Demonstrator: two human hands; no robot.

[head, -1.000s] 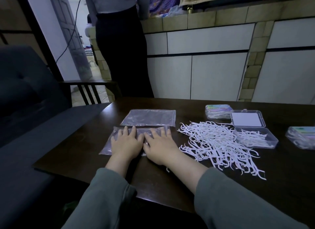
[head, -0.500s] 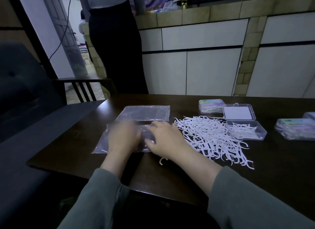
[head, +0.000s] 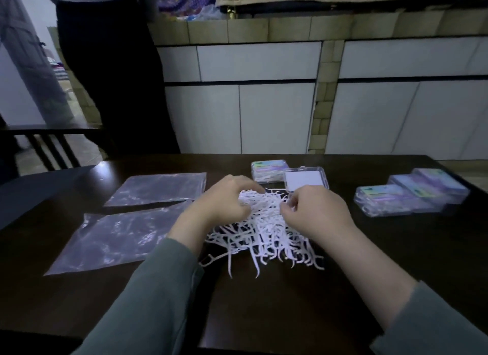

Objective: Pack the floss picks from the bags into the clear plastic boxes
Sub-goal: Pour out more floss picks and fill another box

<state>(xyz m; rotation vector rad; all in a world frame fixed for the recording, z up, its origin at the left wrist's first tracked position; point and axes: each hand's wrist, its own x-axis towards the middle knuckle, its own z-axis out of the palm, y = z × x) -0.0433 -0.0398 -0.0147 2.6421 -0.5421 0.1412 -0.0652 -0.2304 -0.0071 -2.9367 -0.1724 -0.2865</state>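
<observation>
Head view: both hands work in a loose heap of white floss picks on a dark table. The left hand sits at the heap's left edge with its fingers curled down into the top of the pile, gathering a bunch of picks. The right hand sits at the heap's right edge, its thumb and fingertips drawn together and pinching picks at the top of the pile. The heap lies between the two hands and spreads back toward the person, with single picks trailing out past the wrists.

Just beyond the right hand stands an open clear box; its raised lid shows a white inner face, and the tray part is hidden behind the hand. Touching that box on its left, beyond the gap between the hands, lies a closed box with a coloured label. Well to the right of the right hand lies a group of closed, labelled boxes, side by side.

To the left of the left hand lie two flat clear plastic bags: the near bag just beside the left forearm, the far bag beyond it.

Beyond the table, left of both hands, a standing person in dark trousers is seen.
</observation>
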